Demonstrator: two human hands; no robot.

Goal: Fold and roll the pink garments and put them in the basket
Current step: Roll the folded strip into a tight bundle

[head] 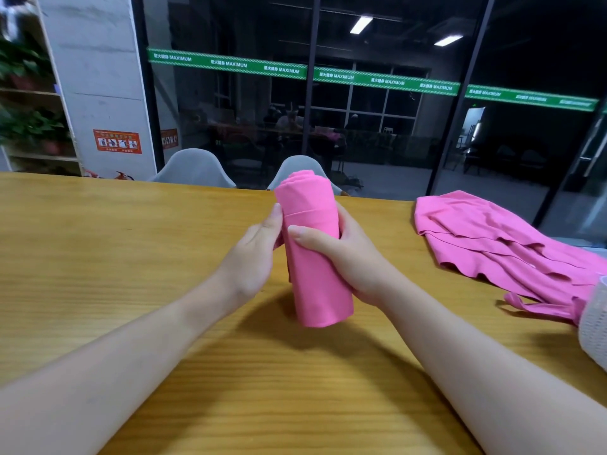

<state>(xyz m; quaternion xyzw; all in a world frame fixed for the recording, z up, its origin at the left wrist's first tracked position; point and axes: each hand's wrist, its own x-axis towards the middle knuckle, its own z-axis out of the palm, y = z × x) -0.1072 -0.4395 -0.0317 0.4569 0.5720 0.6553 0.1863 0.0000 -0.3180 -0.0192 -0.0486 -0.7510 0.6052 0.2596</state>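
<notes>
A pink garment rolled into a tight cylinder (313, 254) is held upright and slightly tilted above the wooden table (115, 244), in the middle of the head view. My right hand (341, 257) grips the roll from the right, thumb across its front. My left hand (256, 254) holds it from the left, fingers behind the cloth. A pile of unfolded pink garments (505, 244) lies on the table at the right. The pale mesh rim of a basket (593, 320) shows at the right edge, touching the pile.
Two grey chairs (197, 169) stand behind the table's far edge. A glass wall (377, 93) with a green strip runs behind them. A shelf with plants (29, 119) stands at the far left beside a concrete pillar.
</notes>
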